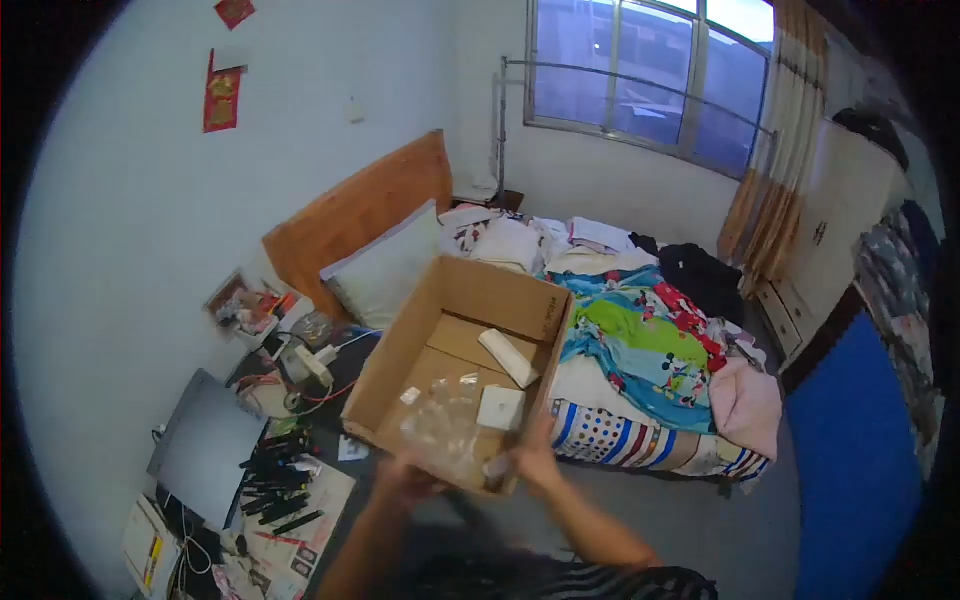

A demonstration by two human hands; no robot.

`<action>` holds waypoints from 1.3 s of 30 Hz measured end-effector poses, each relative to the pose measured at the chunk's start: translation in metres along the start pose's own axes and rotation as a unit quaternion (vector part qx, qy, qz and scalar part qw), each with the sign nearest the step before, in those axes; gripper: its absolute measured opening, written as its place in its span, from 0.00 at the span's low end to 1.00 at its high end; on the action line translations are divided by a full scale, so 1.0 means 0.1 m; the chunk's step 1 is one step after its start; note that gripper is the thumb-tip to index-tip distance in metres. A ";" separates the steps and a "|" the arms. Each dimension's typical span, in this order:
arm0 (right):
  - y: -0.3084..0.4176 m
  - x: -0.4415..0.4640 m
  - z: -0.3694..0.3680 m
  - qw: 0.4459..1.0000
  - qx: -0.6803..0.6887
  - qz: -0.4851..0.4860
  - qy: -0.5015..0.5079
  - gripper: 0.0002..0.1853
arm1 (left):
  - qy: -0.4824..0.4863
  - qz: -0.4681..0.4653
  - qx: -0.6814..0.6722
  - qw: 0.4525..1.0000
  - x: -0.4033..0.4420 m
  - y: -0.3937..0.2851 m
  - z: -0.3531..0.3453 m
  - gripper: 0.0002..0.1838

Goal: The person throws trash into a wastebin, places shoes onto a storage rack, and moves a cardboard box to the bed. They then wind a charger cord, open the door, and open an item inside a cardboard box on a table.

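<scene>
An open cardboard box is held up in front of me, tilted so that its inside faces me. My left hand grips its near left corner from below, fingers mostly hidden under it. On the near right side, my right hand is closed on the wall of the box. Inside lie a long white carton, a square white box and some crumpled clear plastic packaging. A small item in the near right corner is too blurred to name.
To the left stands a dark desk with a laptop, several black pens, cables and a power strip. Behind the box is a bed with a wooden headboard, a pillow and a colourful blanket. A wardrobe stands right.
</scene>
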State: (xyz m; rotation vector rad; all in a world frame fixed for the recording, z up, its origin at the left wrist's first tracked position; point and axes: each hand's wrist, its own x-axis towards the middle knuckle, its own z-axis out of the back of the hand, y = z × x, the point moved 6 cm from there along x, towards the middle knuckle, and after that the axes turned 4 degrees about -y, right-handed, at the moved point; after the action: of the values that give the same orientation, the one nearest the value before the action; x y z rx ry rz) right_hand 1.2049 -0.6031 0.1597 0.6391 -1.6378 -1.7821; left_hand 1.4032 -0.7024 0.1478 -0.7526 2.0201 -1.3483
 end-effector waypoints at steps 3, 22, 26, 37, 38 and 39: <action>-0.20 0.31 0.41 0.999 -0.010 -0.018 -0.029 0.52 | -0.004 0.169 -0.182 0.969 0.42 0.20 -0.40 0.24; -2.08 1.12 1.57 0.988 -0.073 -0.126 -0.055 0.45 | -0.101 0.273 -0.186 0.939 2.20 1.79 -1.19 0.18; -1.86 1.33 1.51 0.958 -0.047 -0.279 -0.051 0.37 | -0.085 0.340 -0.171 0.921 2.42 1.83 -1.31 0.19; -2.72 2.30 1.52 0.948 -0.197 -0.227 -0.106 0.31 | -0.060 0.414 -0.199 0.886 3.65 2.29 -1.01 0.16; -2.67 2.36 1.52 0.946 -0.174 -0.250 -0.106 0.32 | -0.055 0.420 -0.197 0.884 3.77 2.36 -0.95 0.15; -2.31 2.42 1.51 0.944 -0.151 -0.273 -0.107 0.32 | -0.152 0.407 -0.149 0.888 3.78 2.09 -0.96 0.12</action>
State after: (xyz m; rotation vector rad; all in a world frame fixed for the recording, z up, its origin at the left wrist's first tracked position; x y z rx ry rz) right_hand 0.9022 -0.6681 -0.0376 0.8337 -1.3499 -2.5192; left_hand 1.0537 -0.8517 -0.0784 -0.1487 1.9480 -0.4131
